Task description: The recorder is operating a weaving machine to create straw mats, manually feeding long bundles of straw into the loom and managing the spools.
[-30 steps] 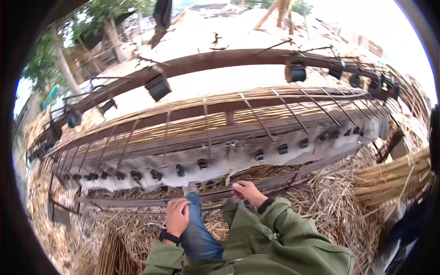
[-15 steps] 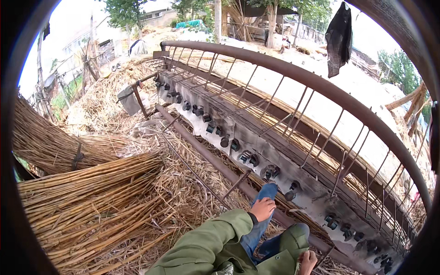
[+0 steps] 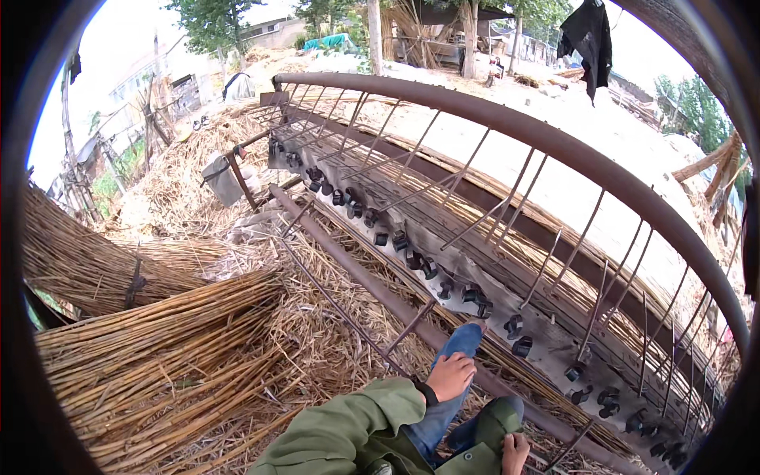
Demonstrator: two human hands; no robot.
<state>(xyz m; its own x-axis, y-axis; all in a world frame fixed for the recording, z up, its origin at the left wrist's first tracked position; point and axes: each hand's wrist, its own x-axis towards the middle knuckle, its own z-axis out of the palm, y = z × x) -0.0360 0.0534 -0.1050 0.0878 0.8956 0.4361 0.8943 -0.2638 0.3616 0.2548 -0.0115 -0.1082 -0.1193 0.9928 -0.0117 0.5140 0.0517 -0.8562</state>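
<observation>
My left hand [image 3: 450, 376] lies over my blue-jeaned left knee [image 3: 462, 342], its fingers stretched along the denim. A dark band circles that wrist below the green sleeve. Against the green coat [image 3: 497, 423] draped over my right knee, my right hand [image 3: 514, 451] is curled; whatever its fingers hold, if anything, is hidden. Just beyond my knees runs a long rusty metal frame with a curved-looking top pipe [image 3: 507, 119] and thin rods. Along its grey side strip hang several black bobbin-like pieces [image 3: 475, 297]. Neither hand touches the frame.
Reed bundles [image 3: 158, 348] lie at the left, beside loose straw [image 3: 309, 340]. A lower rusty pipe [image 3: 356, 269] crosses close in front of my knees. Long reeds rest within the frame. Black cloth [image 3: 587, 47] hangs overhead at right; a grey box [image 3: 224, 180] hangs at the frame's far end.
The black pieces along the strip have shifted and swung. The hanging cloth looks wider. My right hand sits slightly further left, and my left hand stays on the knee.
</observation>
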